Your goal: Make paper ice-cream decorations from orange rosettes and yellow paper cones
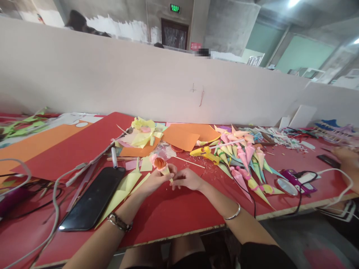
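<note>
Red card (pixel 84 145): laid flat, far left of the glue gun (pixel 206 152).
Black smartphone (pixel 91 201): left of and nearer than the gun, screen up; no brand legible.
White marker pen (pixel 114 157): left of the gun; no lettering readable.
Left hand (pixel 157 180): left of the gun, fingers closed round the paper flower (pixel 160 163). The flower, pink with an orange centre and pale cone, is held bloom outward, apparently so that its lower end is left accessible.
Exit sign (pixel 175 8): far beyond the gun, green; "EXIT" is read beneath characters too small to be made out.
Right hand (pixel 190 180): nearer than the gun, fingers bent inward at the cone's tip; whether the tip is gripped cannot be told.
Glue gun: yellow, laid on its side, probably so placed for easy reach; no maker's mark legible.
Paper cones (pixel 241 155): heaped right of the gun, pink, green and yellow, seemingly grouped as like pieces.
Purple device (pixel 308 186): farther right of the gun, exact type unclear; markings illegible.
Co-worker's hand (pixel 346 160): far right of the gun, blurred; finger state cannot be told.
</note>
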`<state>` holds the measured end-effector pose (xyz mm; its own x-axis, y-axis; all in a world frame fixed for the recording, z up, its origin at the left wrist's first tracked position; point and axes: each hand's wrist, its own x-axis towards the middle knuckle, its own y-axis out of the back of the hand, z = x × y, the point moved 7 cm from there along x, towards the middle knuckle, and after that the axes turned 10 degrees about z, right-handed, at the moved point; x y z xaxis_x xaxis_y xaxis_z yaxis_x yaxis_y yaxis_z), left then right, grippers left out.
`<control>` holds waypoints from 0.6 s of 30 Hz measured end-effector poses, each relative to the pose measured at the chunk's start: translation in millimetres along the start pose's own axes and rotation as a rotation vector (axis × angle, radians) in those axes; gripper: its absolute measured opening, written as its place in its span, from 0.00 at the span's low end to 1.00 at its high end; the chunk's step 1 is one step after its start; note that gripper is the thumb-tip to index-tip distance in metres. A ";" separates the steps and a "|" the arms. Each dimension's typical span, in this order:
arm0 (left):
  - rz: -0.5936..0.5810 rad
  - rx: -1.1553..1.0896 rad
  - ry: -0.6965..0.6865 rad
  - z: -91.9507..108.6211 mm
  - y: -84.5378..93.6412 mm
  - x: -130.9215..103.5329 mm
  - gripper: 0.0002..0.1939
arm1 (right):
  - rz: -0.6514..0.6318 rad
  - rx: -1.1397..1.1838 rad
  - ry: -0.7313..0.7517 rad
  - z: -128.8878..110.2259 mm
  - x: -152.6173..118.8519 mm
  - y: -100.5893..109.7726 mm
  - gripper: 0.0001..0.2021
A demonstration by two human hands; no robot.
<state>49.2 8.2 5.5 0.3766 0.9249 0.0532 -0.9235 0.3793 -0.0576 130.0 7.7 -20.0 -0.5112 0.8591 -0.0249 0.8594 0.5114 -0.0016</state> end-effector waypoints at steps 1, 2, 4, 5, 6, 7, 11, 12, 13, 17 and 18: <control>0.052 0.052 -0.004 0.5 3.2 0.9 0.09 | 0.010 0.009 0.002 0.3 0.6 0.5 0.18; 0.092 0.094 -0.005 1.0 5.7 1.4 0.08 | 0.017 0.015 0.004 0.7 1.1 1.0 0.18; 0.131 0.144 -0.003 1.7 7.8 1.7 0.08 | 0.021 0.019 0.007 2.2 2.0 1.3 0.17; 0.139 0.154 -0.002 1.8 8.1 1.7 0.08 | 0.021 0.024 0.007 3.0 2.3 1.1 0.17; 0.145 0.157 0.000 1.7 8.4 1.7 0.07 | 0.020 0.031 0.004 3.6 2.6 0.8 0.17; 0.150 0.156 0.000 1.6 8.5 1.6 0.07 | 0.020 0.039 0.000 4.2 2.9 0.3 0.17; 0.127 0.142 0.001 1.9 6.6 0.9 0.07 | 0.005 0.054 -0.033 6.3 4.2 -2.7 0.19; 0.121 0.144 0.002 2.2 6.2 0.8 0.07 | -0.002 0.044 -0.045 7.0 4.4 -3.5 0.19; 0.117 0.147 0.003 2.2 6.1 0.7 0.07 | -0.009 0.031 -0.055 7.7 4.6 -4.1 0.19; 0.117 0.156 0.011 -1.7 8.1 2.6 0.06 | -0.025 -0.008 -0.042 8.0 4.4 -4.2 0.19; 0.133 0.156 0.012 -3.6 10.1 3.7 0.06 | -0.042 -0.025 -0.035 8.2 3.8 -5.0 0.19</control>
<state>41.6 15.5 1.6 0.2508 0.9670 0.0439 -0.9649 0.2461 0.0917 123.9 8.3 -28.2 -0.5461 0.8356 -0.0602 0.8361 0.5481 0.0220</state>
